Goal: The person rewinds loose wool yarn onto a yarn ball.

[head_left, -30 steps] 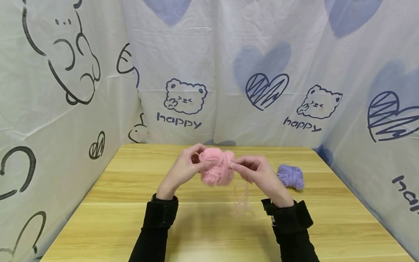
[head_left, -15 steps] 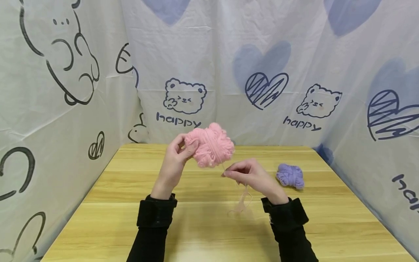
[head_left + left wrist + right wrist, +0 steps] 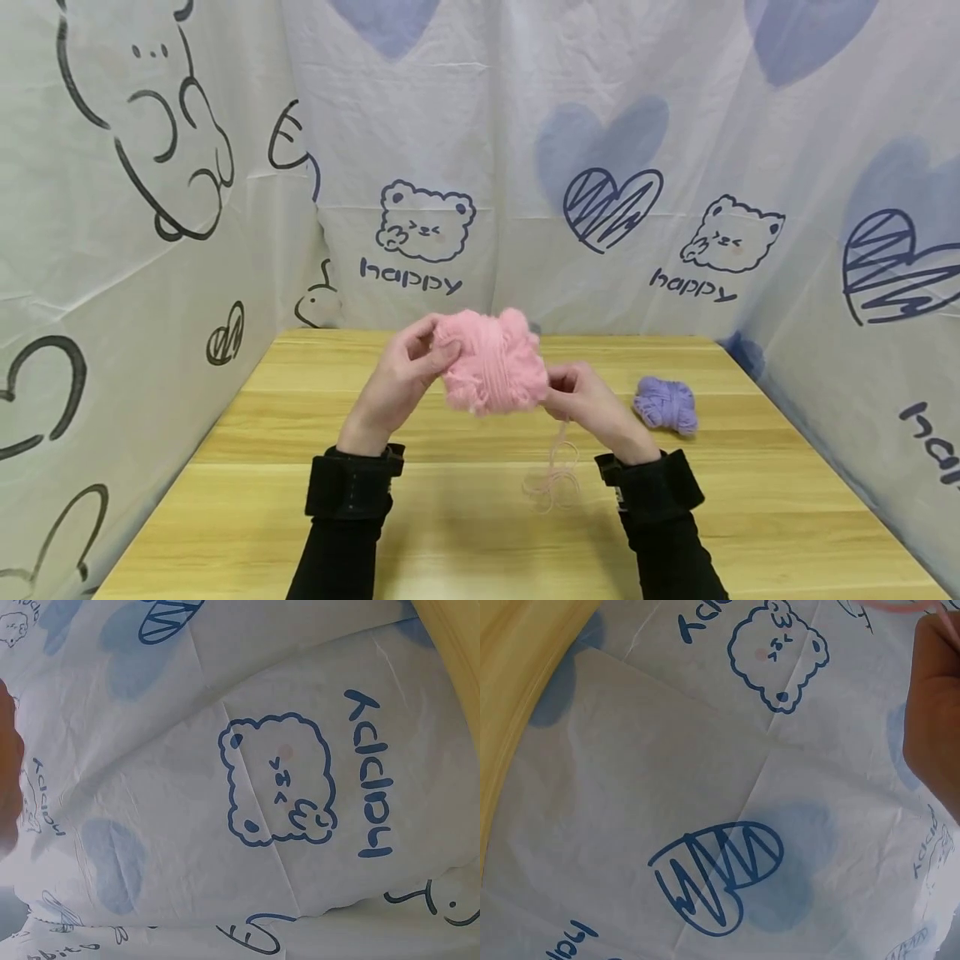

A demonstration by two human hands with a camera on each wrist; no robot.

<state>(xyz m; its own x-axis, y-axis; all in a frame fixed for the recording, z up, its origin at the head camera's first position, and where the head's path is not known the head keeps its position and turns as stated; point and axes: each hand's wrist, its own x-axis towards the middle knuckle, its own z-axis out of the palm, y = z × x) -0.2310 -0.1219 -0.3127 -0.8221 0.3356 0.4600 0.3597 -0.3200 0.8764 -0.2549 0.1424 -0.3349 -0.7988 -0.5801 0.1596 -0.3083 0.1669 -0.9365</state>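
Two balls of yarn: one pink ball of yarn (image 3: 495, 372), one purple ball of yarn (image 3: 666, 404). One loose pink strand (image 3: 557, 475) hanging to one table (image 3: 262, 483). Two hands: left hand (image 3: 399, 385), right hand (image 3: 592, 407). Two black sleeves.

**Black sleeves, bare hands, dark wrist bands**

Both arms are covered in long black sleeves of plain, matte cloth that run from the lower edge of the head view up to the wrists. Around each wrist sits a wider black band (image 3: 351, 483) (image 3: 651, 487), bulkier than the sleeve beneath it and squared at the edges, like a strap or cuff wrapped over the cloth. The right band shows a small pale marking on its inner side. The left hand (image 3: 401, 379) and the right hand (image 3: 588, 408) are bare, without gloves, and no rings are visible.
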